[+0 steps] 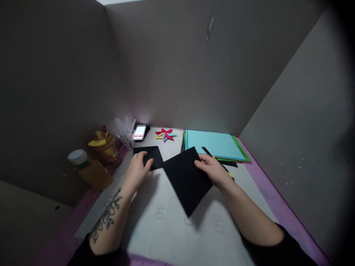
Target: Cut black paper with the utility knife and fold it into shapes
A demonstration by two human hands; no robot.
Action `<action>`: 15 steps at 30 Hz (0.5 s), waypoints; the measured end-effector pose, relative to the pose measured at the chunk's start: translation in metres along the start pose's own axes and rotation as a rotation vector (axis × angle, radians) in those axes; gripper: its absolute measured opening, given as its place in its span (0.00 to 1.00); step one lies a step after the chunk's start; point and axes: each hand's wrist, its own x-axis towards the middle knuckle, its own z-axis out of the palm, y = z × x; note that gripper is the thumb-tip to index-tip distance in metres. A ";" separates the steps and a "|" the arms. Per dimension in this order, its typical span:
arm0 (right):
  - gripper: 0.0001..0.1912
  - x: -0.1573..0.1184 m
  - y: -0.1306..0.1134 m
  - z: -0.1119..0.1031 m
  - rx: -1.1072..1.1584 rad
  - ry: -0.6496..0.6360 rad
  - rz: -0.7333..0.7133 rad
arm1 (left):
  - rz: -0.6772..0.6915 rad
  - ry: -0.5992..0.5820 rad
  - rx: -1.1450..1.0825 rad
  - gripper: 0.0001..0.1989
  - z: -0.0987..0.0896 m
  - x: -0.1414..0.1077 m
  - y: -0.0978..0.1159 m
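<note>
My right hand (215, 170) pinches a square sheet of black paper (185, 183) by its right side, thumb on top. The sheet is raised over the white board and tilted, one corner pointing down toward me. My left hand (138, 166) is over a second, smaller-looking black paper piece (155, 155) farther back. Its thumb and fingers are apart and touch or hover over that piece; I cannot tell which. The two black papers meet or overlap near one corner. Beyond my right hand is a black and yellow craft knife (231, 176), partly hidden.
Coloured paper sheets (212, 142) are stacked at the back right. A multicoloured folded paper star (165, 135) lies at the back, beside a phone (139, 132). On the left are a brown pot (107, 147), clear plastic strips (125, 131) and a white-capped bottle (93, 171). Grey walls surround the table.
</note>
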 end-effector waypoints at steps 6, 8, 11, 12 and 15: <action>0.07 0.023 0.061 0.024 -0.165 0.001 0.085 | -0.177 -0.107 0.497 0.30 0.008 0.014 -0.033; 0.06 0.025 0.066 0.028 -0.154 -0.028 0.082 | -0.109 -0.130 0.417 0.29 0.017 0.028 -0.022; 0.05 0.023 0.068 0.029 -0.163 -0.085 0.080 | -0.065 -0.174 0.286 0.29 0.040 0.071 0.002; 0.05 0.023 0.068 0.029 -0.167 -0.096 0.084 | -0.084 -0.168 0.265 0.30 0.048 0.091 0.009; 0.05 0.022 0.070 0.028 -0.166 -0.099 0.093 | -0.212 -0.115 0.230 0.28 0.069 0.150 0.019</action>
